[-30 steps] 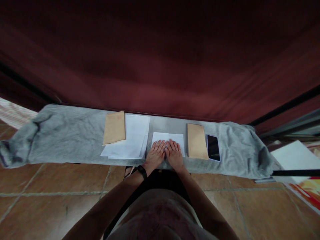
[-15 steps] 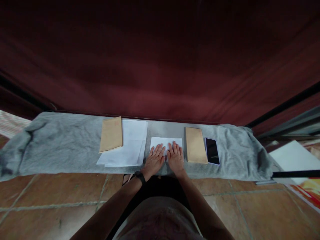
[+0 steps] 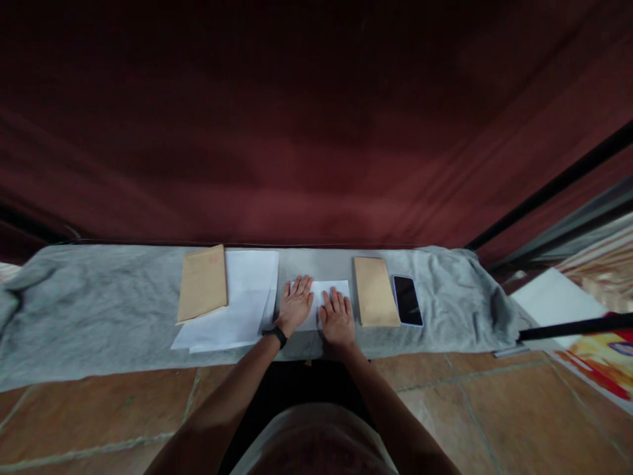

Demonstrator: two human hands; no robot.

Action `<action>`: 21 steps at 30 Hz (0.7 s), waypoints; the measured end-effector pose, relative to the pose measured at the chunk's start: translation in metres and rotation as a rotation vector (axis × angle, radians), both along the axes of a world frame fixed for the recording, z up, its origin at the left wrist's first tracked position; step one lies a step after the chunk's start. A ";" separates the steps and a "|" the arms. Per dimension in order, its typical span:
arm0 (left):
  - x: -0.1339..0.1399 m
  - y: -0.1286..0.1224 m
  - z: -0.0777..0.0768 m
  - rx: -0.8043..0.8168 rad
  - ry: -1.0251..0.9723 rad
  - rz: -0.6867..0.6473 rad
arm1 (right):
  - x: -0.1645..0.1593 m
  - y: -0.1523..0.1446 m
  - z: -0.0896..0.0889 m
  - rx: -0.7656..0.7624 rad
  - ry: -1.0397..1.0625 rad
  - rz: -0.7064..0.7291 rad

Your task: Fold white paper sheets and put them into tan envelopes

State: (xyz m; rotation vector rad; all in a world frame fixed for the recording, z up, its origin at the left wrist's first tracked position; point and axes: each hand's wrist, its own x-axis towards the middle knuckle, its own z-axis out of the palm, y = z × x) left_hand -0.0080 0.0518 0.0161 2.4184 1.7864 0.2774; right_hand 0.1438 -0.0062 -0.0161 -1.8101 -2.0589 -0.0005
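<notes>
Left hand [image 3: 295,305] and right hand [image 3: 337,316] are spread on oblong white paper [image 3: 317,295] by the cloth [image 3: 109,303]'s near edge, parted wider than earlier

- A white sheet [image 3: 319,290] is partly covered by the left hand [image 3: 295,306] at its left end and the right hand [image 3: 337,318] at its right.
- Larger papers [image 3: 251,287] are overlapped by a brown envelope [image 3: 202,284] on the left.
- A second envelope [image 3: 376,293] is laid beside a phone [image 3: 408,301] on gray cloth [image 3: 109,297].
</notes>
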 end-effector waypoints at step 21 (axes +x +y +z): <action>-0.053 -0.012 0.016 -0.341 -0.756 0.495 | 0.023 -0.032 -0.001 0.070 0.254 0.242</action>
